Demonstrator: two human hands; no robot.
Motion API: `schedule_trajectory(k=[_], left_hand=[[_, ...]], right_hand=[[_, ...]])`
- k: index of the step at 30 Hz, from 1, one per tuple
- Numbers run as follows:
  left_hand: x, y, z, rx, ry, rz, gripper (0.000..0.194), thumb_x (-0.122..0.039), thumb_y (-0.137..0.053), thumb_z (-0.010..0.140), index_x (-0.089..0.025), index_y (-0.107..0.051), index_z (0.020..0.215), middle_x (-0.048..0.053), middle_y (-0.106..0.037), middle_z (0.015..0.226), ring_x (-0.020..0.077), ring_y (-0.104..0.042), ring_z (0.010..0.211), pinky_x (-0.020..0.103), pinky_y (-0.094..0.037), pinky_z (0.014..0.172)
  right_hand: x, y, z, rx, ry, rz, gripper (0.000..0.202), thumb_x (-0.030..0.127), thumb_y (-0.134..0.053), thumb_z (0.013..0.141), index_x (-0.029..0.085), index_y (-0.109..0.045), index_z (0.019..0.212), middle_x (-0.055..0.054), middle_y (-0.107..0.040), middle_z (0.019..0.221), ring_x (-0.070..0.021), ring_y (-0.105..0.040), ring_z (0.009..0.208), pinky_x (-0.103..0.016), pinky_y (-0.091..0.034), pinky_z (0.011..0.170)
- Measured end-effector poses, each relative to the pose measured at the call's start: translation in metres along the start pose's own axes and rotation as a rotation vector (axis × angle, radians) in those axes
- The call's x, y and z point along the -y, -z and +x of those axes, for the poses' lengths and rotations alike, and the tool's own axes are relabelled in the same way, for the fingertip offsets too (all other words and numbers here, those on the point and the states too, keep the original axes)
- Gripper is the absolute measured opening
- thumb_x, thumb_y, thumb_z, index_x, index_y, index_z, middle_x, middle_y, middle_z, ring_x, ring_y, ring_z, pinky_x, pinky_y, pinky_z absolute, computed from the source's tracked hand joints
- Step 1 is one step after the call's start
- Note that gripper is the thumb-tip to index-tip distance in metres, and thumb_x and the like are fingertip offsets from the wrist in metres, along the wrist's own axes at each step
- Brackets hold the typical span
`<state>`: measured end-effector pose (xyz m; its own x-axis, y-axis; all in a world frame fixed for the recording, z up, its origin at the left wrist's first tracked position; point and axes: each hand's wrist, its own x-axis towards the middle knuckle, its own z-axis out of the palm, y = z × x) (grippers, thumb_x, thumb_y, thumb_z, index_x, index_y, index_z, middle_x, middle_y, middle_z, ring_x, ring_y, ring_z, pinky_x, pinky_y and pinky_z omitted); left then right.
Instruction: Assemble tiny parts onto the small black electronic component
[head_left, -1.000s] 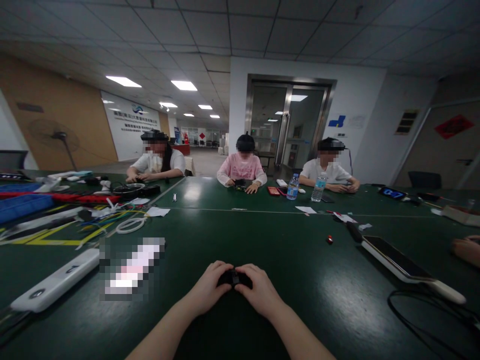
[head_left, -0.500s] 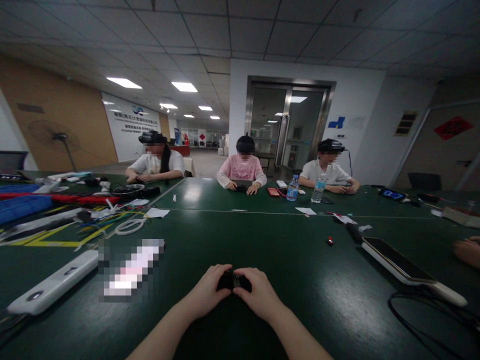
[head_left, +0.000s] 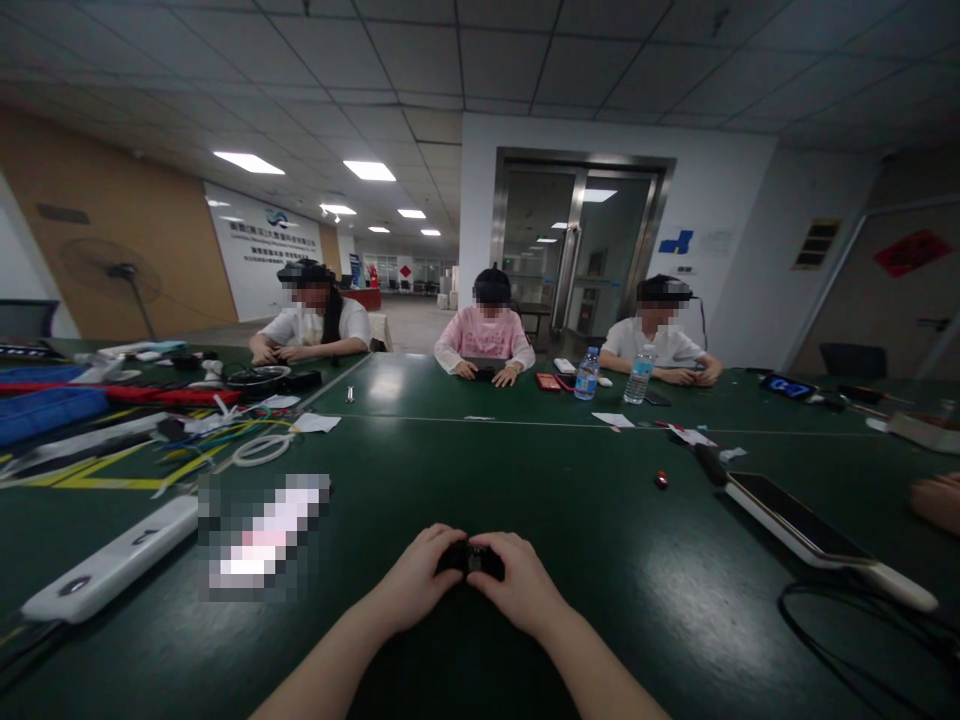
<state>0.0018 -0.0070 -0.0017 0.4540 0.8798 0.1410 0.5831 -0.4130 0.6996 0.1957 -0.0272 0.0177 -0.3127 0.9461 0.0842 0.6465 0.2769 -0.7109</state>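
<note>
A small black object (head_left: 474, 558) sits between my hands, just above or on the green table (head_left: 450, 470); its kind is too dark to make out. My left hand (head_left: 421, 572) is closed on its left end, thumb below and fingers over the top. Its right end is gripped by my right hand (head_left: 523, 575) in the same way. Both hands cover much of it, and only the middle shows, with a slightly shiny part there. The fingertips of the two hands are close together.
To the left lie a white power strip (head_left: 112, 560) and a blurred-out bright panel (head_left: 270, 530). A small red item (head_left: 660, 480), a phone (head_left: 795, 515) on a white block and black cable (head_left: 795, 620) are at right. Several people in headsets sit around, with bottles (head_left: 639, 378) near one.
The view has shifted very slightly. Both hands keep their hold on the black object, with hardly any movement.
</note>
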Motion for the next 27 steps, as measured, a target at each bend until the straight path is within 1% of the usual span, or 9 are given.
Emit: schedule_trajectory(k=[4, 7, 12, 20, 23, 27], left_hand=[[0.0024, -0.0006, 0.002, -0.017, 0.008, 0.023, 0.044, -0.021, -0.059, 0.073, -0.021, -0.053, 0.118, 0.007, -0.055, 0.116, 0.0226, -0.049, 0.109, 0.035, -0.038, 0.096], [0.0009, -0.0001, 0.0025, -0.018, 0.007, 0.023, 0.046, -0.021, -0.059, 0.072, -0.02, -0.053, 0.118, 0.007, -0.056, 0.116, 0.023, -0.05, 0.109, 0.036, -0.038, 0.096], [-0.0027, 0.0018, 0.0013, -0.01, -0.005, 0.024, 0.045, -0.019, -0.06, 0.071, -0.02, -0.054, 0.116, 0.007, -0.056, 0.115, 0.0222, -0.05, 0.108, 0.034, -0.038, 0.096], [0.0021, 0.0001, 0.0013, -0.014, -0.017, 0.029, 0.044, -0.022, -0.06, 0.072, -0.021, -0.054, 0.115, 0.007, -0.056, 0.116, 0.0228, -0.05, 0.108, 0.036, -0.039, 0.095], [-0.0008, 0.0013, 0.0007, -0.006, -0.009, 0.026, 0.045, -0.024, -0.06, 0.073, -0.022, -0.053, 0.117, 0.007, -0.055, 0.116, 0.0226, -0.05, 0.108, 0.036, -0.039, 0.095], [-0.0068, 0.0043, -0.0003, 0.017, 0.018, 0.023, 0.042, -0.024, -0.058, 0.075, -0.022, -0.054, 0.116, 0.006, -0.056, 0.116, 0.0227, -0.049, 0.109, 0.035, -0.039, 0.095]], right_hand=[[0.0006, 0.0, 0.0016, -0.012, 0.033, -0.048, 0.026, 0.029, -0.064, 0.072, 0.03, -0.06, 0.098, 0.002, -0.061, 0.103, -0.0205, -0.052, 0.102, -0.036, -0.038, 0.088], [0.0001, -0.0002, 0.0025, 0.001, 0.065, -0.068, 0.022, 0.029, -0.065, 0.072, 0.029, -0.061, 0.094, 0.002, -0.061, 0.103, -0.02, -0.052, 0.102, -0.035, -0.037, 0.09], [0.0012, 0.0003, 0.0016, 0.006, 0.047, -0.076, 0.021, 0.03, -0.063, 0.074, 0.028, -0.061, 0.094, 0.002, -0.06, 0.105, -0.0199, -0.051, 0.104, -0.036, -0.037, 0.09], [0.0049, 0.0027, -0.0007, 0.019, 0.045, -0.065, 0.02, 0.028, -0.061, 0.076, 0.029, -0.061, 0.096, 0.003, -0.059, 0.108, -0.0196, -0.05, 0.106, -0.036, -0.036, 0.092], [0.0058, 0.0033, -0.0011, 0.021, 0.051, -0.045, 0.018, 0.028, -0.061, 0.076, 0.03, -0.062, 0.094, 0.003, -0.058, 0.108, -0.0202, -0.05, 0.106, -0.038, -0.036, 0.093], [0.0039, 0.0027, -0.0002, 0.012, 0.03, -0.008, 0.019, 0.028, -0.061, 0.076, 0.029, -0.062, 0.095, 0.002, -0.057, 0.111, -0.0207, -0.048, 0.109, -0.039, -0.036, 0.094]])
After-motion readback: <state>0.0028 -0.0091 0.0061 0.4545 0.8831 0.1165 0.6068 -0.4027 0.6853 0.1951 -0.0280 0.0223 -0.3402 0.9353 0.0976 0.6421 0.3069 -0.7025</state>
